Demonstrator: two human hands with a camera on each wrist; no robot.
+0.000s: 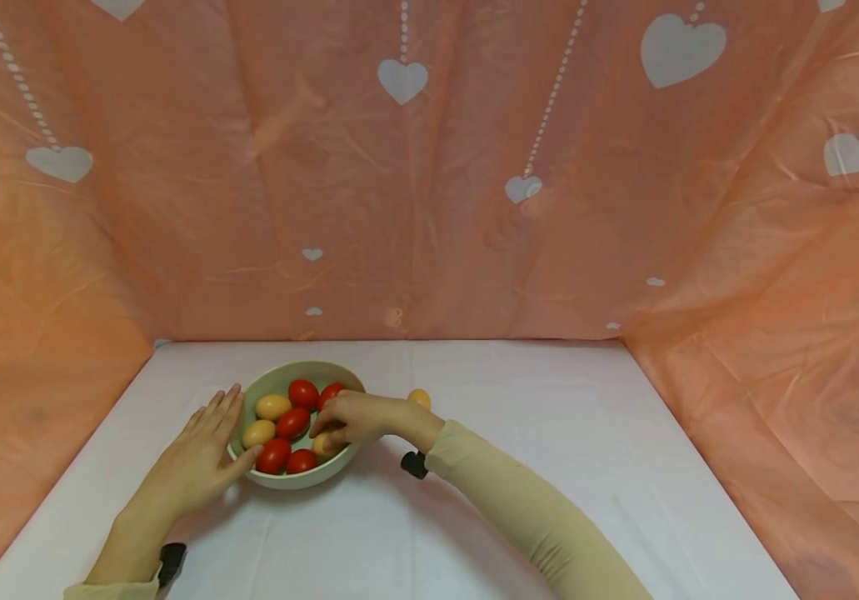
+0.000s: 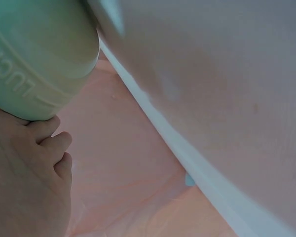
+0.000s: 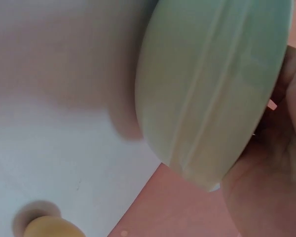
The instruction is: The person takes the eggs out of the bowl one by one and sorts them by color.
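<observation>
A pale green bowl [image 1: 302, 481] sits on the table toward the left, holding several red eggs [image 1: 294, 423] and yellow eggs [image 1: 273, 407]. My left hand [image 1: 200, 458] rests against its left side, fingers straight along the outside and thumb over the rim. In the left wrist view those fingers touch the bowl wall [image 2: 44, 54], which bears raised lettering. Reaching over the right rim, my right hand [image 1: 362, 417] has its fingers and thumb around a yellow egg [image 1: 323, 447] inside the bowl. The right wrist view has the bowl wall [image 3: 202, 94] hiding those fingertips.
Another yellow egg [image 1: 419, 399] lies on the white tablecloth [image 1: 519, 467], just behind my right wrist. Orange-pink sheeting [image 1: 459, 250] with white hearts stands at the back and both sides. Each wrist carries a black strap piece [image 1: 414, 464].
</observation>
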